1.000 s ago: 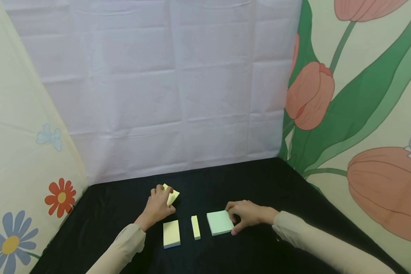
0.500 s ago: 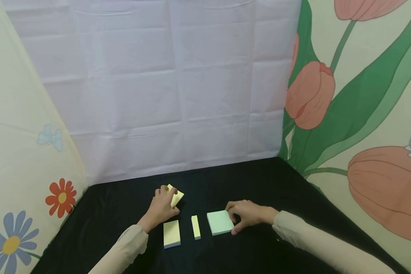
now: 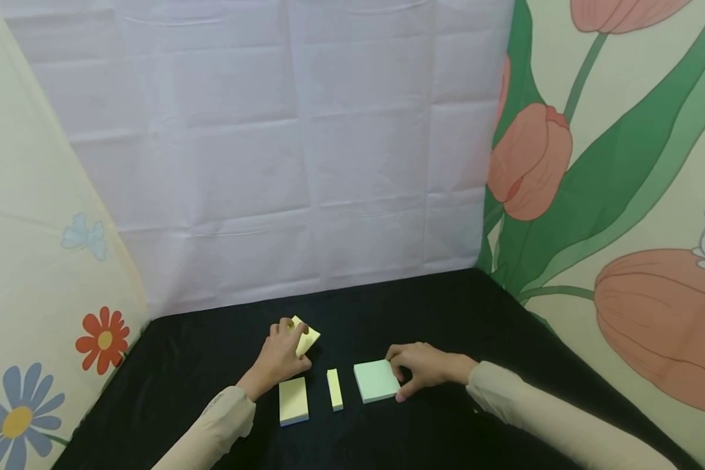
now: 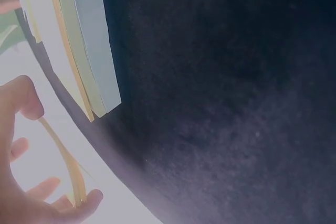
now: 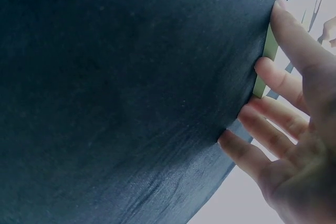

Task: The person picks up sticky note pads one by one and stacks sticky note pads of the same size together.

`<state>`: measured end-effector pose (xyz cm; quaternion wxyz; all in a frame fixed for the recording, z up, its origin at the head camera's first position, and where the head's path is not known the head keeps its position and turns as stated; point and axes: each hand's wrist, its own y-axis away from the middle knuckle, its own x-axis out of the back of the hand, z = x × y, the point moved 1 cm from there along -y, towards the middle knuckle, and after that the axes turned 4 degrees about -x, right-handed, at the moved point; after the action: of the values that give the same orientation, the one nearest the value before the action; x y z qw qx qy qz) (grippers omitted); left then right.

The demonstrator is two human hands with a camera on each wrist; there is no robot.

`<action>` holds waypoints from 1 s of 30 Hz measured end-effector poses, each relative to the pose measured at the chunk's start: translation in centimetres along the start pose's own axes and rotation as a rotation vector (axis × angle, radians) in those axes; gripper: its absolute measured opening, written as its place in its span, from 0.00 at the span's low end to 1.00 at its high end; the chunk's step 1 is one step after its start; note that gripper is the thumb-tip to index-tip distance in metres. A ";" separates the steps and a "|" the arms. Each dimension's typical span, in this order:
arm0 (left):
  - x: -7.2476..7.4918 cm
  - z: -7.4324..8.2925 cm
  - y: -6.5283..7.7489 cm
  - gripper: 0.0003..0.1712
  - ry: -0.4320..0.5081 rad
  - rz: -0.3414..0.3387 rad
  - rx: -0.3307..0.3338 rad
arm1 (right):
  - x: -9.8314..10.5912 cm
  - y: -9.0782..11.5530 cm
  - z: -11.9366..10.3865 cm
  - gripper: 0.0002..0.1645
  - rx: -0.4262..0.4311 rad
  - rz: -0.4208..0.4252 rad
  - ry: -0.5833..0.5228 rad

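Note:
My left hand [image 3: 279, 356] pinches a thin yellow sticky note pad [image 3: 309, 339], tilted above the table's far half. The left wrist view shows this pad [image 4: 76, 174] slightly bowed between thumb and fingertips. On the table, a pale green square sticky note pad [image 3: 375, 381] lies flat. My right hand [image 3: 425, 364] grips its right side, thumb at the near corner and fingers at the far one. Between the hands lie a yellow sticky note pad [image 3: 294, 399] with a bluish lower layer and a narrow yellow pad [image 3: 335, 390].
The black table cloth [image 3: 435, 307] reaches back to a white hanging sheet [image 3: 241, 163]. A flower-printed cloth hangs on each side, with tulips [image 3: 531, 163] on the right. The pads on the table stand in a row with small gaps.
My left hand has moved a little to the right with the yellow sticky note pad. My right hand and the pads on the table stay in place.

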<state>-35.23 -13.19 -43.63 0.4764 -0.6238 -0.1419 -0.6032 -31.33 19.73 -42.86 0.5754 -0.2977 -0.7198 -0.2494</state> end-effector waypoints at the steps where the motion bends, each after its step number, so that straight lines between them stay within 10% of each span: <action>1: 0.0 0.0 0.0 0.27 0.000 -0.004 0.001 | 0.0 0.0 0.0 0.22 0.000 0.000 0.001; 30: 0.7 2.5 -1.7 0.29 0.010 0.022 -0.083 | 0.0 0.0 -0.2 0.22 -0.022 -0.012 0.003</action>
<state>-34.82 -10.70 -41.87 0.4573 -0.6415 -0.1078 -0.6064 -31.20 19.63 -42.83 0.5717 -0.2994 -0.7179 -0.2610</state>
